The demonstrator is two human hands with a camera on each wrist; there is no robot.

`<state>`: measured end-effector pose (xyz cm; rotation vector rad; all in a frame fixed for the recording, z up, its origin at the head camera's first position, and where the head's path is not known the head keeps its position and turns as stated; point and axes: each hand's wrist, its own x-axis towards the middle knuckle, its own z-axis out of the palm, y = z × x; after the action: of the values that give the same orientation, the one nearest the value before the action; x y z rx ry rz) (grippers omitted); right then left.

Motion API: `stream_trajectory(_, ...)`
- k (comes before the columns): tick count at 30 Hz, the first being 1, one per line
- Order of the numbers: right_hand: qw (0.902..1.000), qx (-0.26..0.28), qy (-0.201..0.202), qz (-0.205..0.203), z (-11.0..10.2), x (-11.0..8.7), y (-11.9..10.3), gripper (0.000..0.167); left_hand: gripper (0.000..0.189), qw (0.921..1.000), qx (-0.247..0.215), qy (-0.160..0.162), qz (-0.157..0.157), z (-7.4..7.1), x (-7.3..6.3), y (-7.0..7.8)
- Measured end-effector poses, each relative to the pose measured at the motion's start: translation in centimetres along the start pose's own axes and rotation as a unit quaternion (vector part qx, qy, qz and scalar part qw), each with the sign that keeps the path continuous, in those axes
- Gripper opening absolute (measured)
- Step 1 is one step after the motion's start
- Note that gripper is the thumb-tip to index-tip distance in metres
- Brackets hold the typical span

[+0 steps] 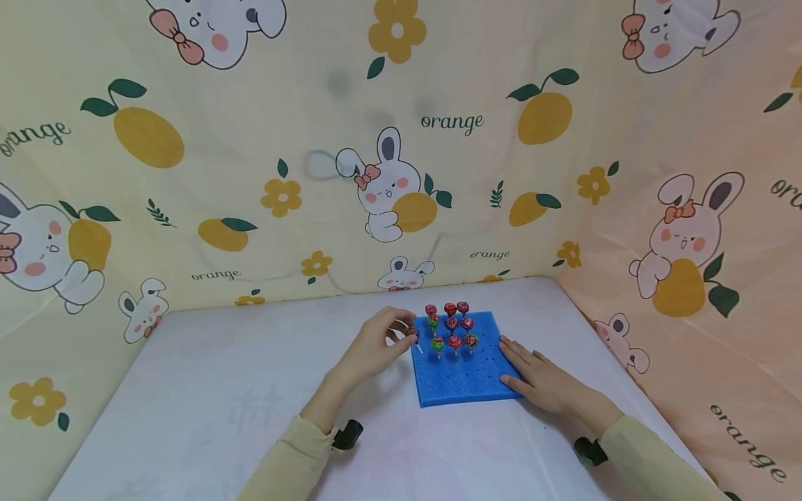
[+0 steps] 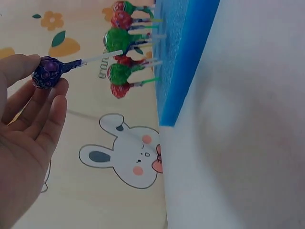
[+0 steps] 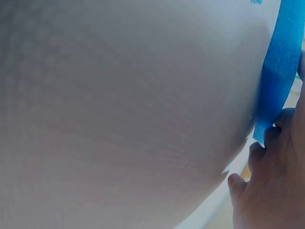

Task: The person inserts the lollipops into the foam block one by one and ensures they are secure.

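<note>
My left hand (image 1: 376, 346) pinches a purple-wrapped lollipop (image 2: 47, 72) by its candy head between thumb and fingertips. Its white stick points toward the blue foam board (image 1: 464, 390), and in the head view it overlaps the board's left edge. Several lollipops with red wrappers (image 1: 454, 342) and green wrappers (image 2: 116, 40) stand upright in the board, in rows over its back and middle part. At the board's right edge rests my right hand (image 1: 545, 379), fingers extended, the thumb lying over the board's surface. In the right wrist view the fingers are beside the board's side (image 3: 281, 62).
Small holes dot the front part of the board. It lies on a white-covered table (image 1: 250, 390). A cream cloth (image 1: 276, 125) printed with rabbits and oranges hangs behind the table and along its right side.
</note>
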<state>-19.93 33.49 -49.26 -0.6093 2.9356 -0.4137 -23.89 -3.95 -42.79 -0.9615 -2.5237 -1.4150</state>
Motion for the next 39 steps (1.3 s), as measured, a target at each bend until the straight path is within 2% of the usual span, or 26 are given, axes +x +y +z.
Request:
stream_trajectory(8, 1.0000, 0.005, -0.004, 0.000, 0.1, 0.0, 0.2, 0.082, 0.024, 0.9993, -0.002, -0.018, 0.032, 0.7, -0.3, 1.0)
stream_trajectory(21, 0.9999, 0.011, -0.003, -0.003, 0.1, 0.0, -0.1, 0.079, 0.022, 0.9966, -0.004, -0.054, 0.062, 2.9, -0.3, 1.3)
stream_trajectory(28, 1.0000, 0.008, 0.000, -0.002, 0.1, 0.0, 0.1, 0.081, 0.022, 0.9969, -0.003, -0.059, 0.051, 4.0, -0.1, 1.4)
stream_trajectory(39, 0.9999, 0.009, 0.001, -0.008, -0.1, 0.0, -0.2, 0.079, 0.021, 0.9965, 0.027, -0.074, 0.027, 5.3, 0.2, 1.4)
